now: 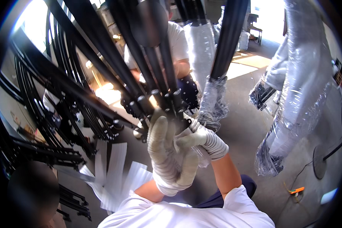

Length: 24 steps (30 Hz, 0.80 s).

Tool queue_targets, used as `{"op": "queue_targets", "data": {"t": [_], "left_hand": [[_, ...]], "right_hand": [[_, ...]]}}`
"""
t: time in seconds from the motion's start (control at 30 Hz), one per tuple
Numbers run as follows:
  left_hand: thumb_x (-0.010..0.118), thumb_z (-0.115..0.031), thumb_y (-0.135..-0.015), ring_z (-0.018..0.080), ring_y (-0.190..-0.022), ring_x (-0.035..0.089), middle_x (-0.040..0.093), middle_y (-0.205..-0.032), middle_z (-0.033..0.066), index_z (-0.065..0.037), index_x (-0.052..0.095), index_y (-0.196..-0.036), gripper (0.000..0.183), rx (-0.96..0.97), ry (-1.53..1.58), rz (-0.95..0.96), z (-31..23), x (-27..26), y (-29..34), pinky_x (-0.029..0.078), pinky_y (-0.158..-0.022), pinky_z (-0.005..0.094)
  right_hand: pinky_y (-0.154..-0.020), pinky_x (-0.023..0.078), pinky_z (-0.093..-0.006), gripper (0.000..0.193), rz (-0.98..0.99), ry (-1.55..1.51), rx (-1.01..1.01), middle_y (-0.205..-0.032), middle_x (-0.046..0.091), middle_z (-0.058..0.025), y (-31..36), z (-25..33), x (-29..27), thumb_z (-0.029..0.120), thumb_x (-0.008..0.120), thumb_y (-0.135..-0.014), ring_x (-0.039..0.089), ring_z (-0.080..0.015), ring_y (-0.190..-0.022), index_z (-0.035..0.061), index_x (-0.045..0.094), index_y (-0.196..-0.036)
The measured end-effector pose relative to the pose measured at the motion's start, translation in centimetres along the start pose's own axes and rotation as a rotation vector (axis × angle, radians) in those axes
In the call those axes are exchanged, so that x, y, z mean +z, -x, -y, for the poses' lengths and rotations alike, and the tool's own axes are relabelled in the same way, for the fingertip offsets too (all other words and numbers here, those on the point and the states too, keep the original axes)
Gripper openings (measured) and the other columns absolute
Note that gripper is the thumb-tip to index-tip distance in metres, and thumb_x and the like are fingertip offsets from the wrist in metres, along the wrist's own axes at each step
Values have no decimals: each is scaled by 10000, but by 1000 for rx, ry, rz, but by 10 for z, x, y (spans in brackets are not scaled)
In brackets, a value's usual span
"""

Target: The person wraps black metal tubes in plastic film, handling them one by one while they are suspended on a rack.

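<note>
Tubes (168, 72), black, apparently touch the left hand (167, 159).

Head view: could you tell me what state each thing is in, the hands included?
Left hand: gloved, fingers raised at the tube ends, grip unclear
Right hand: gloved, fingers bent, grip unclear
Black tubes: bunched, unwrapped
Central tube bundle: lower end wrapped in clear plastic
Right-side bundle: plastic-wrapped
White strips: lying on the floor
Orange object: lying on the floor
</note>
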<state>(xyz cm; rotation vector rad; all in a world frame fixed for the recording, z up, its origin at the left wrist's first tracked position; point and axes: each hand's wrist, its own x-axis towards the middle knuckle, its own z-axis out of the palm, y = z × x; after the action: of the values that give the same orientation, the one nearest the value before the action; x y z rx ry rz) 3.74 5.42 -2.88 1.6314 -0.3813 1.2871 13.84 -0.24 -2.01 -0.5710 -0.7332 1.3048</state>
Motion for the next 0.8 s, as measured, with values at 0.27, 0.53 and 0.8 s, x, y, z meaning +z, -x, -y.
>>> {"op": "queue_targets", "data": {"t": [0.27,0.53,0.8], "left_hand": [[529,-51,-763,186,-1146,342,288,-1300,95,-59,221,-1289,610,-311,266,-7,-10,-10,-28,247,-961,310],[552,-161,-770,225,-1081,428,417,-1197,151,31,313,-1228,552,-490,519,75,-15,-27,-45,346,-902,329],[534,-314,-788,255,-1008,483,459,-1127,220,42,404,-1149,523,-383,338,50,6,-50,-40,398,-850,351]], "right_hand": [[-581,376,-180,478,-59,141,-158,-769,520,9,5,-6,-16,162,654,-629,465,-54,-635,67,467,-1058],[-487,406,-210,522,-18,139,-106,-709,475,-1,7,-11,-14,158,647,-635,484,-80,-554,71,425,-1100],[-473,420,-221,535,-24,252,13,-723,482,-10,10,-12,-3,159,657,-619,499,-91,-553,108,423,-1096]]}}
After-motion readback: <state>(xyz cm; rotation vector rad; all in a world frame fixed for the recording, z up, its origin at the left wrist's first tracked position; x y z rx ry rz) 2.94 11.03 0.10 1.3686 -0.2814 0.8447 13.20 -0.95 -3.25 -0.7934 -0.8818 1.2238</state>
